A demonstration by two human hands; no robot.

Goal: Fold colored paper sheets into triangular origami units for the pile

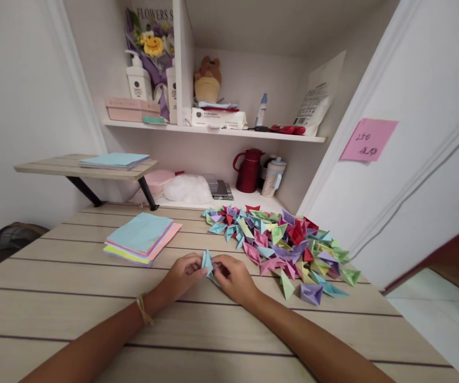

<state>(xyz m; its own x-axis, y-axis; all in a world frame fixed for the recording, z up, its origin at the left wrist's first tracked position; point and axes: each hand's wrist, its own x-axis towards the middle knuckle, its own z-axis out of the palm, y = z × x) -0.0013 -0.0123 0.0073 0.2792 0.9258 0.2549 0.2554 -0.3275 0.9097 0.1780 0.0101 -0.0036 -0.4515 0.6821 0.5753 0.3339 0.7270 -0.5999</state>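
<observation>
A small light-blue folded paper piece (207, 261) stands between my two hands on the wooden table (73, 308). My left hand (182, 275) pinches its left side with closed fingers. My right hand (235, 276) grips its right side, fingers curled. Just right of my hands lies a heap of several folded paper boats (281, 239) in blue, pink, purple, green and red. A stack of flat coloured paper sheets (144, 236), blue on top, lies to the left of my hands.
A small raised shelf (73, 166) at the back left carries more blue sheets. Behind it stand a red jug (248, 170), a mug and a plastic bag. A wall shelf (213, 132) holds bottles and boxes. A pink note (368, 139) sticks on the right wall.
</observation>
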